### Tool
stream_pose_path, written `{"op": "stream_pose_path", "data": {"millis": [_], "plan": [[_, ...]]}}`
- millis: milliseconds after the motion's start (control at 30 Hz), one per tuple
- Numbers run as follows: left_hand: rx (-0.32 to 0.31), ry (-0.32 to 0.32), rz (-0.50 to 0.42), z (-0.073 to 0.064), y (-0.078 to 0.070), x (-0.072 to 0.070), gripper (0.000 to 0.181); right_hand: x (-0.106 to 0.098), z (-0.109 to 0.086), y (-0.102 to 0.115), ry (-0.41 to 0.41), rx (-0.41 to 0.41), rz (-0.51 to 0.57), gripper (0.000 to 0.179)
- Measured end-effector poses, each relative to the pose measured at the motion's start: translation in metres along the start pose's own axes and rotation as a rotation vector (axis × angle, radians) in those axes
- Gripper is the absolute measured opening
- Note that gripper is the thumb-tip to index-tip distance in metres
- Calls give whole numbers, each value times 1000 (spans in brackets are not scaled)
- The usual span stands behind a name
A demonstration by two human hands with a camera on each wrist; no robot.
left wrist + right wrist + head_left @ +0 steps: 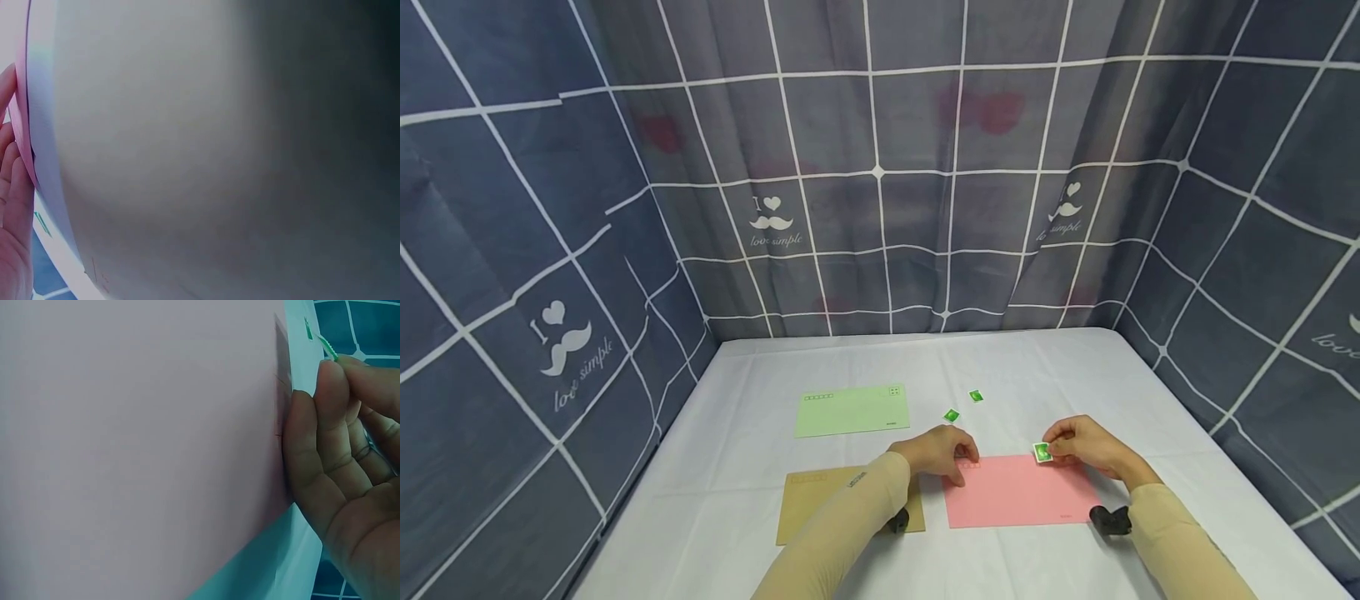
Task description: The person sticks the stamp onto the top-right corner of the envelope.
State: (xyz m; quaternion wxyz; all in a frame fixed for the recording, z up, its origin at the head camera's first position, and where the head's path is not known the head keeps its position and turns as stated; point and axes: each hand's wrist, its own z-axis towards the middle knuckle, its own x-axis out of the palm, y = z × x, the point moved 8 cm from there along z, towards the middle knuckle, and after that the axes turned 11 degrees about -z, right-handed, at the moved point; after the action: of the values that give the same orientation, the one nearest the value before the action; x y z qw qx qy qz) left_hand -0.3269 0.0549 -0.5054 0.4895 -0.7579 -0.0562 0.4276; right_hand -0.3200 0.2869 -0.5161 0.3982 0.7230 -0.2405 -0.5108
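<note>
A small green postage stamp with a white border point(1042, 452) is pinched between the thumb and fingers of my right hand point(1086, 443). It is held over the upper right corner of a pink envelope point(1018, 496). In the right wrist view the stamp point(328, 347) shows nearly edge-on at the fingertips, and the other fingers curl down at the envelope's edge. My left hand point(936, 452) rests at the pink envelope's upper left corner, thumb and fingers spread over it. In the left wrist view, only part of that hand point(15, 206) shows beside the pink paper.
A brown envelope point(805, 504) lies at the left, partly under the left forearm. Farther back is a green envelope point(852, 412). Two more green stamps, one nearer point(951, 415) and one farther point(976, 396), lie on the white tablecloth point(737, 400). Dark gridded curtains surround the table.
</note>
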Motion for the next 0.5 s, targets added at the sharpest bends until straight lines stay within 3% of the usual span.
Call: {"op": "stream_pose_path", "data": {"millis": [500], "plan": [[4,2,-11,3,3,0,36,0,-2,1,-8,35,-38,19]]}}
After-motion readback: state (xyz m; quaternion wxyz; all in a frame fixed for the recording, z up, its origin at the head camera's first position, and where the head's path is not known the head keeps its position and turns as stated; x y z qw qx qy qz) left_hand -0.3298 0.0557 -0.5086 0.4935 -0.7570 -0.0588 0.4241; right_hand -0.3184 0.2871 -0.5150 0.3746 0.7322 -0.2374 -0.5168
